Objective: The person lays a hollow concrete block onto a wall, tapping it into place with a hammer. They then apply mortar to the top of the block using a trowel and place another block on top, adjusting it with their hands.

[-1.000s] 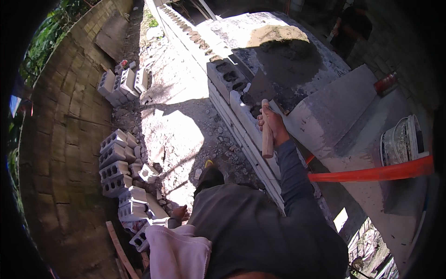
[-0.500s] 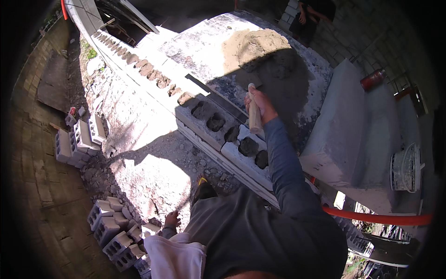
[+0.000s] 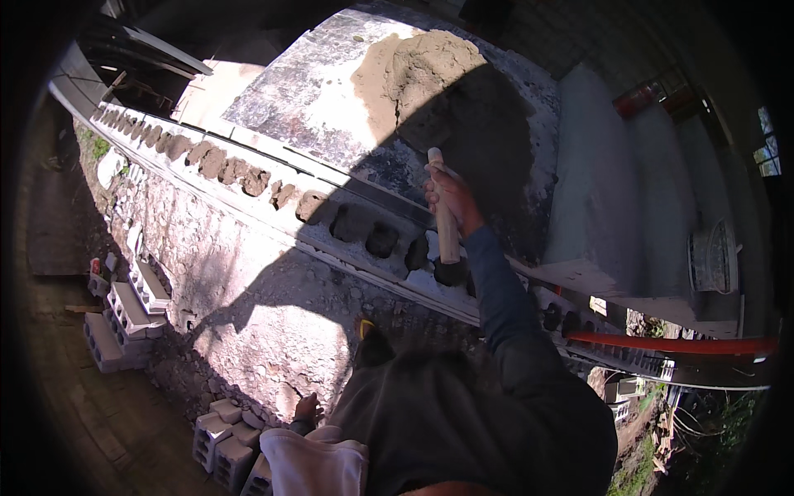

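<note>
My right hand (image 3: 457,198) is closed round the pale wooden handle of a trowel (image 3: 447,227), held over the near edge of a board. Its blade is lost in shade against a heap of wet mortar (image 3: 430,59), partly sunlit. Just below the hand runs a low wall of hollow concrete blocks (image 3: 343,248). Mortar lumps (image 3: 227,167) fill many cavities toward the far left; nearer ones look dark. Low at my side hangs my left hand (image 3: 308,408), fingers apart and holding nothing, above the rubble ground.
Loose concrete blocks (image 3: 124,310) are stacked at the left, with more blocks (image 3: 227,446) at the lower left. A red hose or pipe (image 3: 678,343) crosses at right. Beside the board stands a grey slab-like form (image 3: 591,182), with a white bucket (image 3: 713,258) beyond.
The view has swung, so the wall and mortar board sit further left and higher. My right hand has turned with the trowel, its handle now more upright. The left hand still hangs low.
</note>
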The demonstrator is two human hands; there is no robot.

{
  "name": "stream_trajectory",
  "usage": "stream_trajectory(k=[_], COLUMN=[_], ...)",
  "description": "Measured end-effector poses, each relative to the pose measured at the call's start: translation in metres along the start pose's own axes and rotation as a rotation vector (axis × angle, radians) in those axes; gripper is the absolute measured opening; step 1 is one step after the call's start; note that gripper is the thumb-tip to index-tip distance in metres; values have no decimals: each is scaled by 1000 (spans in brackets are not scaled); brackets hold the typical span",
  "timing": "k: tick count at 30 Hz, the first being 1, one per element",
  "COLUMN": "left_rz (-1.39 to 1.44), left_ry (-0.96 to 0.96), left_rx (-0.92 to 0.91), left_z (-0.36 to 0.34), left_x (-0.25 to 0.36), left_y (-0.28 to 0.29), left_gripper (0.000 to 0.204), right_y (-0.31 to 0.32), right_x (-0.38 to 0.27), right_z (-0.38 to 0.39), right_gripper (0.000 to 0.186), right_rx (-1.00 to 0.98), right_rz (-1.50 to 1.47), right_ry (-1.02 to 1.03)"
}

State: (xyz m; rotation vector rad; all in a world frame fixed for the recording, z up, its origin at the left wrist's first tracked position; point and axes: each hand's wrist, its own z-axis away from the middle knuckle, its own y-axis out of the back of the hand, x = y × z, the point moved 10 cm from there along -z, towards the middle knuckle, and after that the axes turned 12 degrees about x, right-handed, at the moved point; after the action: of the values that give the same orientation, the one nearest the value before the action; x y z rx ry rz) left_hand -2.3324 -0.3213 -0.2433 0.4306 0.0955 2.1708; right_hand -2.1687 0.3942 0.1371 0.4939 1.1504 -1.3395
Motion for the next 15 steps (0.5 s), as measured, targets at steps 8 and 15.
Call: stream_trajectory(k=[8, 15], left_rz=[-65, -367], left_ry=[-118, -343], left_rx=[-5, -235], left_z=[16, -20], left_x=[119, 129], left_y=[-45, -118], left_gripper=[50, 65], right_y=[74, 174], right_x=[-21, 8], right_z=[155, 386], right_gripper=[54, 45], right_rx=[17, 51], right_rz=[-15, -9], right_ry=[7, 87])
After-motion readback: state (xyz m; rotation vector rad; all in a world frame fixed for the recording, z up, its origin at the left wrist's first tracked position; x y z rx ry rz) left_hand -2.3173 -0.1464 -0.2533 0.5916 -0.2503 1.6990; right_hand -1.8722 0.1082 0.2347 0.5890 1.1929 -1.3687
